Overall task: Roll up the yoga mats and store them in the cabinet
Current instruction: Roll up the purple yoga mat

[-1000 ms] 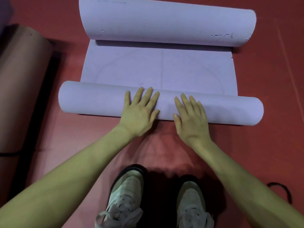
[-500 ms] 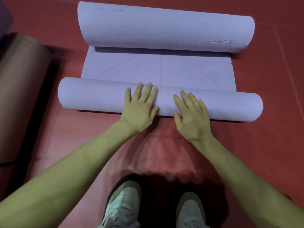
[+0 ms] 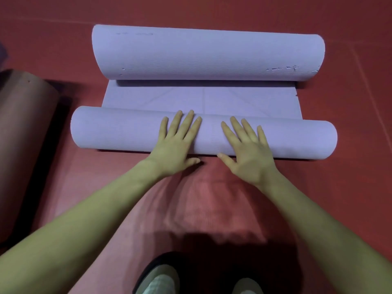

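1. Rolling a lilac yoga mat (image 3: pixel 127 128) away from the body, a person crouches over it on a red floor (image 3: pixel 350 187), seen from a head-worn camera looking down.
2. Both hands lie flat on the near roll with fingers straight and spread, pressing rather than gripping: the left hand (image 3: pixel 176 145) near the middle, the right hand (image 3: pixel 248 153) just beside it, thumbs down by the roll's near edge.
3. The mat lies crosswise in front of the person. Its near end is wound into a tight roll; its far end (image 3: pixel 207 54) curls up in a larger loose curve; a narrow flat strip (image 3: pixel 244 100) lies between the two.
4. Compared with a second ago, the near roll sits farther from the shoes (image 3: pixel 161 281) and the flat strip is clearly narrower, so the hands have pushed the roll forward.
5. My reading: this mat is mostly rolled, with only the short strip and the curled far end left to take in. Storing it has not begun, and no cabinet is in view.
6. A brown rolled mat (image 3: pixel 23 132) lies at the left edge, well apart from the lilac one.
7. Faint guide lines cross the flat strip. No brand, label or readable writing shows; small scuffs mark the far curl.
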A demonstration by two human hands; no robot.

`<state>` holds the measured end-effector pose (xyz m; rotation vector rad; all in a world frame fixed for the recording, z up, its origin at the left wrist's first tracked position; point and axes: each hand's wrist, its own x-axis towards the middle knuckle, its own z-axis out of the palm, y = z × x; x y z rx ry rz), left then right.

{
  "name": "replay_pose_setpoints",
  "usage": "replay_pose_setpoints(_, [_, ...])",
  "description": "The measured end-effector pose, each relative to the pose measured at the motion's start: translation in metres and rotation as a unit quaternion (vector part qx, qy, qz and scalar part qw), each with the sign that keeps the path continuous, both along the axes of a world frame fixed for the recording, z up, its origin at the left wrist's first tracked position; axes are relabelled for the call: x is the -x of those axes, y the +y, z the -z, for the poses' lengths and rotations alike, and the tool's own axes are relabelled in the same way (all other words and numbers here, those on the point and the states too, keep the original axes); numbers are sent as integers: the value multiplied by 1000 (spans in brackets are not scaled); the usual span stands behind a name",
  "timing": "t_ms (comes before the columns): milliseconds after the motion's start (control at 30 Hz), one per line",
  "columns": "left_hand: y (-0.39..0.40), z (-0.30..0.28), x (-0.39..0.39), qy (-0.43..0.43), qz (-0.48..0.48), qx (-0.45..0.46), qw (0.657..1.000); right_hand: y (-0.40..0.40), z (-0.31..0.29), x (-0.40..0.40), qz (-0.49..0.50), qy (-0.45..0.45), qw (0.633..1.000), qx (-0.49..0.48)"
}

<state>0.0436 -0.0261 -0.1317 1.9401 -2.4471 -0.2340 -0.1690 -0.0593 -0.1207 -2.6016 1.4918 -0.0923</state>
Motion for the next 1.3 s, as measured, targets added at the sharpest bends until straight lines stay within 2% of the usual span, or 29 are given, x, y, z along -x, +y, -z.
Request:
replay_pose_setpoints(100, [-19,-6,-6,-27,10,-5,1000,-19,0,-2,-10,40,999,-17])
replay_pose_setpoints(200, [-29,-6,-9,-83,38,43,995,-37,-3,-8,-9,66,998,-17])
replay_pose_setpoints(267, [-33,-4,-6,-107,18,63,992,-52,-5,-12,-5,89,996,-28])
replay_pose_setpoints(333, [-37,-8,0,-117,-4,44,992,-63,-7,-17,-4,114,993,-32])
replay_pose_setpoints(533, [-54,-10,2,-86,-44,-9,995,-68,-3,-19,-9,120,993,-18])
replay_pose_setpoints(700, [-48,-4,-8,-54,13,102,993,-65,-5,-16,-35,70,995,69])
replay_pose_setpoints(800, [-40,-8,-4,-32,40,137,989,-57,-5,-5,-29,6,993,116])
replay_pose_setpoints(900, [-24,-9,1,-24,60,148,987,-40,-6,8,-40,-4,989,139])
replay_pose_setpoints(1300, [51,-18,23,31,115,137,983,50,-23,42,-40,19,994,100])
